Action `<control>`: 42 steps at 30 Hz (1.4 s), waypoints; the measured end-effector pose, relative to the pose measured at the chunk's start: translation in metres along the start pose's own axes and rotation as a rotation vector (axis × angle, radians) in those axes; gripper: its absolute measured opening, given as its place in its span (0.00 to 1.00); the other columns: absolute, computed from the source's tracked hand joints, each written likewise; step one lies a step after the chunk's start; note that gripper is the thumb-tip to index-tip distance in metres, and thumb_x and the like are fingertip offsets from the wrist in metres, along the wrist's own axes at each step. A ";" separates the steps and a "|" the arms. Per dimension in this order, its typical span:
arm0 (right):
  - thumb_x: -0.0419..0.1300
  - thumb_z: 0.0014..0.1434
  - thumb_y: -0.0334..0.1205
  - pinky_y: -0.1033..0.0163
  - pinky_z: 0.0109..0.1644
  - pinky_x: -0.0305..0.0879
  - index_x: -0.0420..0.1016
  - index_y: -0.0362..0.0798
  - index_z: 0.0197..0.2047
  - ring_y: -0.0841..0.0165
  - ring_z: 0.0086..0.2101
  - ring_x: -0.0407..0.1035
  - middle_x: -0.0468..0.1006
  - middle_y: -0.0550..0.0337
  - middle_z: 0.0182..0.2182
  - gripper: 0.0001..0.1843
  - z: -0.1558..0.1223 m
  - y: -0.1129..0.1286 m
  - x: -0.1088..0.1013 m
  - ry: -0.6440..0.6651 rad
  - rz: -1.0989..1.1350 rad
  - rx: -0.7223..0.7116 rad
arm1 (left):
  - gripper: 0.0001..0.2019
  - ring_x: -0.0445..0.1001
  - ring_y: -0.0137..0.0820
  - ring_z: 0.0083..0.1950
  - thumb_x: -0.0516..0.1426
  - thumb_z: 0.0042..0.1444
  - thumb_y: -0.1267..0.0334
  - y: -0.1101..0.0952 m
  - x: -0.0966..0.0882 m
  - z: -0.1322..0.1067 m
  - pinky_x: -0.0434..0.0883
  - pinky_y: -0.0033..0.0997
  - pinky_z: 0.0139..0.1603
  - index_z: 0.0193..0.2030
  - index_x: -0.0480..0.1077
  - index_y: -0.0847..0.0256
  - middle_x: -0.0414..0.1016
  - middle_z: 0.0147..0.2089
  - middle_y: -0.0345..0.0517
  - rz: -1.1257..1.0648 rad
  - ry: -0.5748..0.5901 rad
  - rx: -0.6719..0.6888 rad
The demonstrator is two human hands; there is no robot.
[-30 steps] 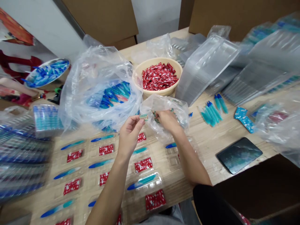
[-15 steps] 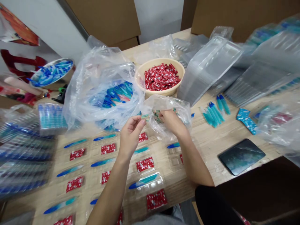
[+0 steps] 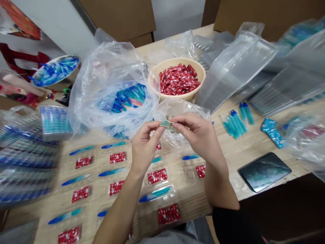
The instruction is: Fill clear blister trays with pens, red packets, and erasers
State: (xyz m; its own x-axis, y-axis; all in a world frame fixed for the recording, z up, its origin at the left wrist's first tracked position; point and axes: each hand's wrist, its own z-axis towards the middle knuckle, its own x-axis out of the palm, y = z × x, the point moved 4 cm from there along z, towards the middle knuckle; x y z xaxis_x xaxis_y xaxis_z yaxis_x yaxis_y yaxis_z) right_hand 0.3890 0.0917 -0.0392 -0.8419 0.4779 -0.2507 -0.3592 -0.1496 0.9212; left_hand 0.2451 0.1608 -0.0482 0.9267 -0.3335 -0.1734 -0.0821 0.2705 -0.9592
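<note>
My left hand [image 3: 144,147] pinches a small stack of green-and-tan striped pieces [image 3: 165,124] between thumb and fingertips. Meeting it from the right, my right hand [image 3: 203,137] has its thumb and fingers closed on a small green-and-tan piece at the end of the stack. What kind of pieces these are I cannot make out. Just behind and below both hands lies an open clear plastic bag [image 3: 182,105], largely covered by them. Clear trays spread under my forearms hold blue-and-teal pens [image 3: 156,194] and red patterned packets [image 3: 157,176].
A cream bowl [image 3: 203,81] of red packets stands behind the bag. Left of it, a large plastic bag [image 3: 86,88] contains more pens. Stacked clear trays [image 3: 233,67] lean at the right, near loose pens [image 3: 235,123], blue packets [image 3: 273,132] and a dark phone [image 3: 265,171].
My right hand has come up out of the clear bag and moved left to my left hand. Their fingertips now meet at the green-and-tan pieces.
</note>
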 end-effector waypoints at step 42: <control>0.51 0.65 0.32 0.60 0.54 0.73 0.69 0.55 0.57 0.68 0.51 0.72 0.72 0.59 0.52 0.19 -0.013 0.021 -0.002 0.035 0.135 -0.269 | 0.05 0.75 0.25 0.40 0.62 0.58 0.63 -0.024 0.004 -0.009 0.73 0.25 0.44 0.42 0.74 0.56 0.75 0.38 0.39 -0.022 0.001 0.249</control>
State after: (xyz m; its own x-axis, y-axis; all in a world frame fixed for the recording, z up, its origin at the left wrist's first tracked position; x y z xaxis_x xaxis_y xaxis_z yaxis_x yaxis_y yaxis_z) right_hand 0.3781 0.0767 -0.0228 -0.9007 0.4091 -0.1459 -0.3333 -0.4358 0.8361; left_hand 0.2478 0.1450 -0.0277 0.9268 -0.3426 -0.1539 0.0306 0.4772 -0.8783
